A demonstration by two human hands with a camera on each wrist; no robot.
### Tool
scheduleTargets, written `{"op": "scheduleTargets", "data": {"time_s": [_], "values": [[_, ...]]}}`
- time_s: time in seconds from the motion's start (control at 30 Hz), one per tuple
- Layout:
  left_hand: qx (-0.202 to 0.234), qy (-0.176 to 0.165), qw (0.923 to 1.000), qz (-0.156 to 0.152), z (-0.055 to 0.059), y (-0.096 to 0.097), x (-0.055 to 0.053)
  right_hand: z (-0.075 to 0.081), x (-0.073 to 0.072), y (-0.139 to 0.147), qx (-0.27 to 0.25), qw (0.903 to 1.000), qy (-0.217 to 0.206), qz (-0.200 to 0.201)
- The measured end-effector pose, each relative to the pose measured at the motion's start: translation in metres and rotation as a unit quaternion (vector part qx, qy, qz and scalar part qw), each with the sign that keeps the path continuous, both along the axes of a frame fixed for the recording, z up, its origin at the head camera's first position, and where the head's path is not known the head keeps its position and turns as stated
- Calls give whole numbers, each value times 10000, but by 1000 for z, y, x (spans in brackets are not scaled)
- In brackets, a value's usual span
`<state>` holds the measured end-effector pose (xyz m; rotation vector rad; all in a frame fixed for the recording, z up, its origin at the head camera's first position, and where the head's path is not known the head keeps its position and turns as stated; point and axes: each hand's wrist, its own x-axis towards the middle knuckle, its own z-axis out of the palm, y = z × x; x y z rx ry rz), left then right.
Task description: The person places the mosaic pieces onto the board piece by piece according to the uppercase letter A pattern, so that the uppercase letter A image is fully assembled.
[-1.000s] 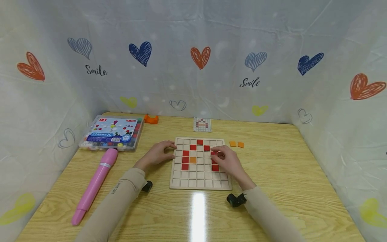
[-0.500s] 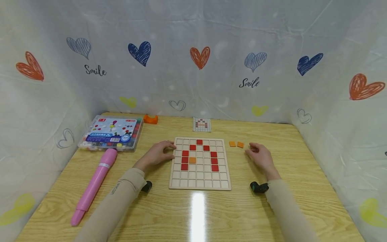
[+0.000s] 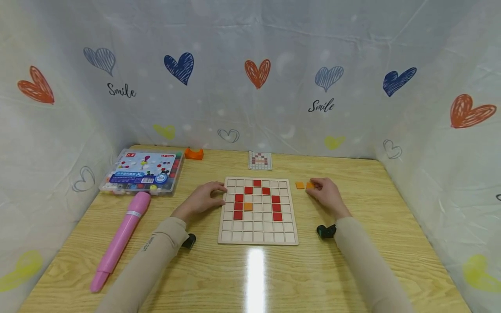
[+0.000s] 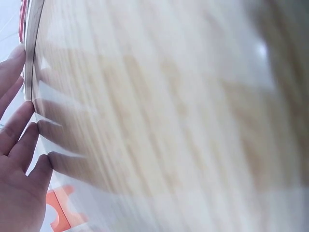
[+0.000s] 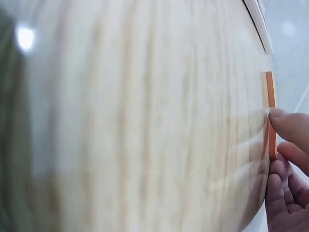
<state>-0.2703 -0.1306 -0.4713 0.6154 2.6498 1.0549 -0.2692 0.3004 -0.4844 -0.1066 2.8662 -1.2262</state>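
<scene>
A square wooden grid board (image 3: pixel 258 226) lies on the table, with several red tiles (image 3: pixel 238 206) set in an arch shape. One orange tile (image 3: pixel 248 206) sits inside the arch. My left hand (image 3: pixel 200 202) rests at the board's left edge; in the left wrist view its fairly straight fingers touch the tabletop beside the board. To the right of the board, my right hand (image 3: pixel 328 198) pinches a loose orange square tile (image 3: pixel 309 185) at the table surface, partly covering it. Another orange tile (image 3: pixel 299 185) lies just left of it.
A small printed pattern card (image 3: pixel 260 161) lies behind the board. At the back left are a clear plastic case of coloured pieces (image 3: pixel 142 169) and an orange holder (image 3: pixel 194 154). A pink pen-shaped stick (image 3: pixel 121 239) lies along the left. A curtain with hearts surrounds the table.
My right hand left the board's right side, moved right past the loose orange tiles, then came back left onto the right-hand one. My left hand stayed at the board's edge.
</scene>
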Motion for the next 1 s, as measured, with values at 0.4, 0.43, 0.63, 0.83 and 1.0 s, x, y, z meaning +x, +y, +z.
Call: {"op": "scheduleTargets", "data": {"time_s": [0.4,0.43,0.63,0.83,1.0], "values": [[27,-33,10000,1,-1,-1,0,5,0,0,378,9991,-188,75],[38,-51,10000,9,-1,-1,0,6,0,1,426,9989,-187,108],[89,5,10000,-24,0,0,1,8,-1,1,601,9980,-133,175],[86,32,9999,-52,-1,0,0,8,-2,2,728,9969,-147,267],[99,5,9999,-46,0,0,0,9,-2,1,738,9967,-139,320]]}}
